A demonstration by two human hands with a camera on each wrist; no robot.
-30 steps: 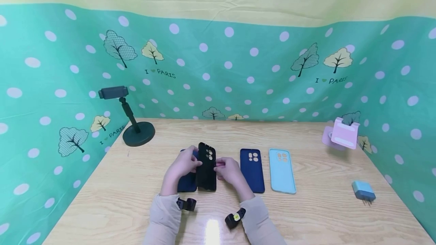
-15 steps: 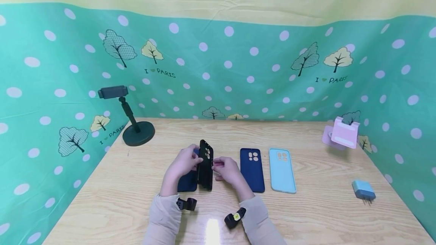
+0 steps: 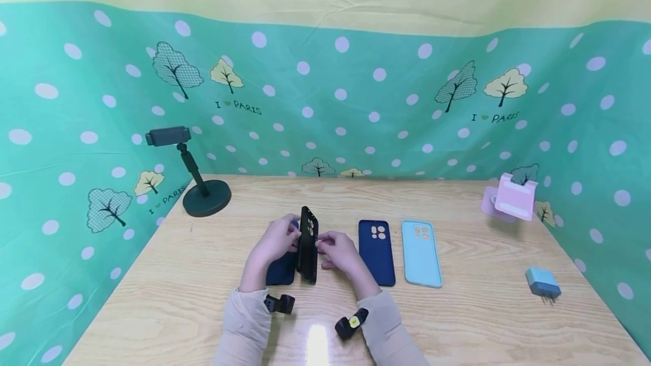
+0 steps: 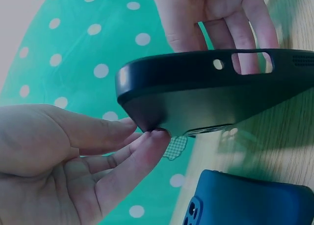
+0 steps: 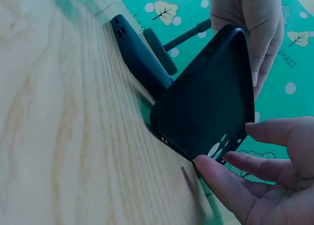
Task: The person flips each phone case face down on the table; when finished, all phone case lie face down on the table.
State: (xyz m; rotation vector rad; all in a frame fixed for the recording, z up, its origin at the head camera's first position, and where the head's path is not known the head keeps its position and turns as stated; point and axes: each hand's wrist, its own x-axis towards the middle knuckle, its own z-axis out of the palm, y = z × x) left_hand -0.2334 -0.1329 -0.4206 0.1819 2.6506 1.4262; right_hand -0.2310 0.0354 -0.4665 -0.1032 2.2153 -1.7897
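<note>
One wooden desk [image 3: 473, 321] carries everything; at its middle a black phone case [image 3: 307, 250] tilts steeply, its long axis running near to far, just right of a dark blue case [image 3: 281, 271]. Both hands flank it, neither clearly nearer: the left hand [image 3: 276, 240] pinches its left edge, the right hand [image 3: 339, 251] pinches its right with thumb and fingertips.
</note>
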